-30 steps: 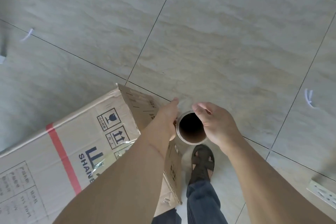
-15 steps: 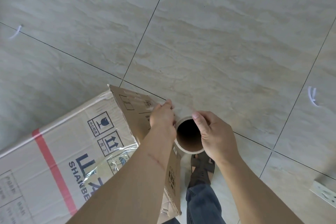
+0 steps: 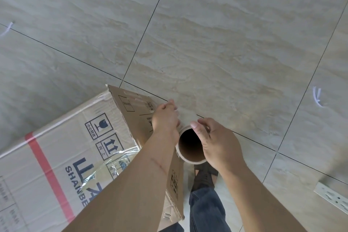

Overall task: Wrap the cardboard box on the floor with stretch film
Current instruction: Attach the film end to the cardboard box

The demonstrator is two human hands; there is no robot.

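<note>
Cardboard box point(image 3: 62, 160) lies on the tiled floor point(image 3: 226, 43), lower left of view, near end by the person's foot. Stretch film roll point(image 3: 190, 147) is held upright just off that end, seen down its hollow core (dark inside, nothing visible in it). Right hand point(image 3: 218, 145) curls round the roll, thumb on the core rim, fingers wrapped round the far side. Left hand point(image 3: 165, 118) sits between roll and box end w/ fingers curled, seemingly pinching the film edge; the film itself is near invisible there, so can't tell for sure. A crinkled stretch of film point(image 3: 120, 156) already lies across the box top.

Step in hand, I'd judge: carrying film round the box end. To do it well, keep the roll vertical and close to the cardboard, pull w/ even tension so it clings without roping, and overlap the strip already on.

Box is closed, red tape point(image 3: 49, 173) across it; contents hidden.
</note>
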